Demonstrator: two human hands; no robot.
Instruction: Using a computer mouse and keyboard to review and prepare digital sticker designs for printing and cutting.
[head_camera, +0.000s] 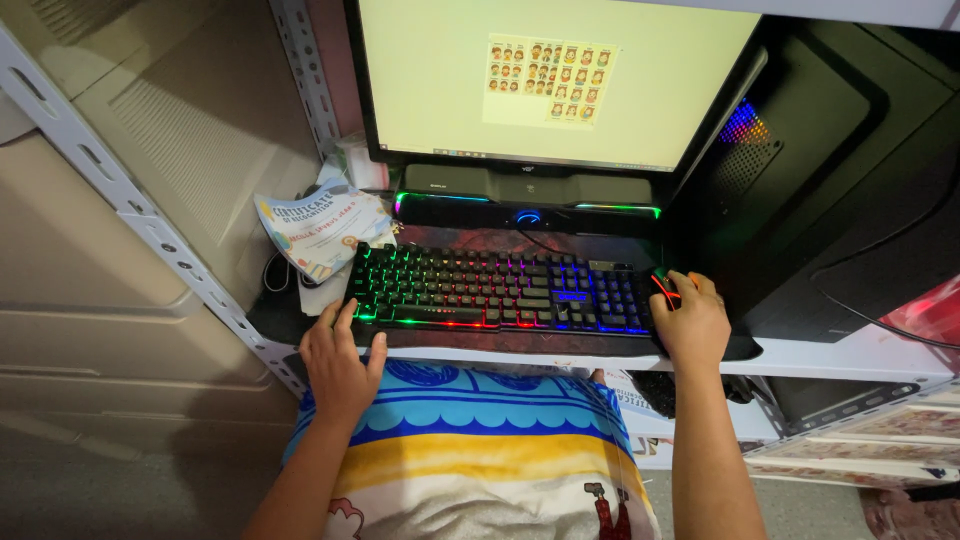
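Your right hand (690, 322) is cupped over the mouse (665, 288), fingers wrapped down around it, at about four o'clock from the middle of the view. The mouse sits just off the right end of the lit keyboard (500, 290), touching or nearly so; I can't tell which.

Your left hand (338, 362) is over at eight o'clock, open and relaxed, palm resting on the shelf edge (850, 362) with the fingertips at the keyboard's lower left corner. It grips nothing, and whether a key is being pressed I can't tell.

Up at twelve o'clock the monitor (560, 75) is on, showing a pale page with a small grid of portrait pictures in the upper middle. So by my read the sheet is already open and laid out on screen; what's left looks like mouse work on that page, though nothing shows how much.

Speaker bar (528, 185) glowing under the screen, a printed certificate (320, 230) lying at ten o'clock, untouched.
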